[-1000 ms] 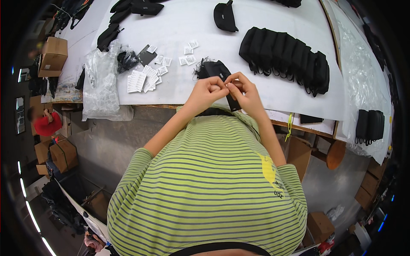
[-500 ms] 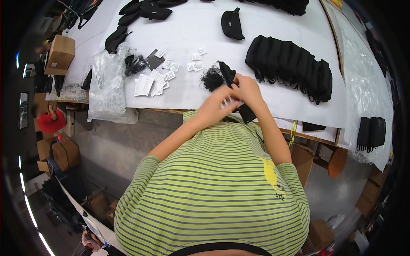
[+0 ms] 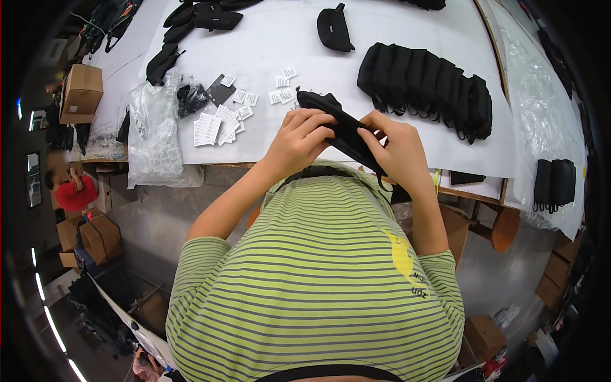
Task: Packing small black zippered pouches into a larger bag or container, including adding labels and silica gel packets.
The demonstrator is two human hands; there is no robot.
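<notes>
A black fabric pouch (image 3: 349, 130) lies slantwise between my two hands, just above the near edge of the table. My left hand (image 3: 300, 137) is closed on its upper left part, fingers bent over the fabric. On the other side my right hand (image 3: 400, 148) pinches the pouch's edge between thumb and fingers. A thin black loop hangs from its lower end. Small white printed labels (image 3: 216, 127) lie in loose groups left of my left hand, beside a dark square card (image 3: 221, 90). Whatever lies under the left hand is mostly hidden.
A row of black pouches (image 3: 423, 89) stands at the right, and a single pouch (image 3: 334, 28) lies farther back. More pouches (image 3: 216, 16) are heaped far left. Clear plastic bags (image 3: 153, 130) hang over the table's front edge. A cardboard box (image 3: 81, 93) sits at the far left.
My hands have drawn apart, and the pouch now stretches between them, showing more of its length. The dark card hanging by my right hand and the black string tangle are no longer visible.
</notes>
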